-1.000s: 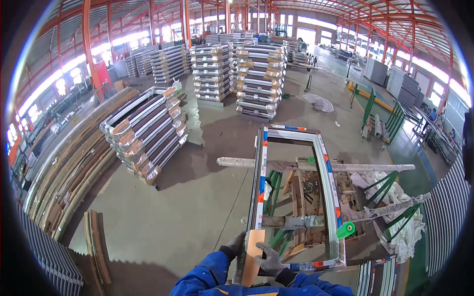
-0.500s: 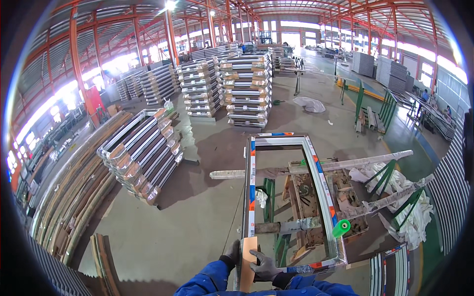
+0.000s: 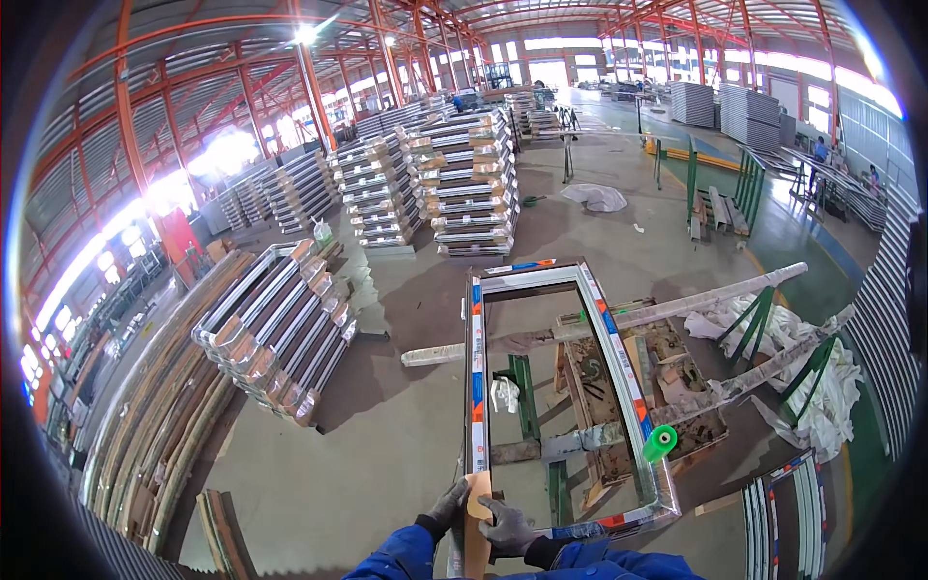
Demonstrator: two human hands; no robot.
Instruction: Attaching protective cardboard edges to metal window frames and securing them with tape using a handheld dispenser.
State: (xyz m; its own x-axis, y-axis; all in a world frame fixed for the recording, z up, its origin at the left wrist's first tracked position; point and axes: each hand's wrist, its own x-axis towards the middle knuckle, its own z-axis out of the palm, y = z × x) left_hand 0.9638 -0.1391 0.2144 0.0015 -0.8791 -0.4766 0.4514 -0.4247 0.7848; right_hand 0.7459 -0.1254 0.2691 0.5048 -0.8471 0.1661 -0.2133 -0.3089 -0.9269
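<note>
A rectangular window frame (image 3: 478,387) with coloured tape along its sides lies across padded supports in front of me. A strip of brown cardboard (image 3: 477,532) covers its near left corner. My left hand (image 3: 449,507), in a grey glove, grips the strip's left edge, with its fingers partly hidden. From the right, my right hand (image 3: 507,528), gloved too, closes on the cardboard, its fingertips on the top face. A green roll of film (image 3: 660,444) stands on the frame's right side.
Wrapped support bars (image 3: 677,309) stick out beyond the frame on both sides. A wooden crate (image 3: 580,387) sits below. At left stand a stack of packed frames (image 3: 280,329) and long brown profiles (image 3: 159,416). White sheeting (image 3: 822,406) and more frames (image 3: 788,522) lie at right.
My view has shifted slightly, so the frame appears further left. Both hands stay at the cardboard, which is now folded down more over the corner, with less of its flat face showing.
</note>
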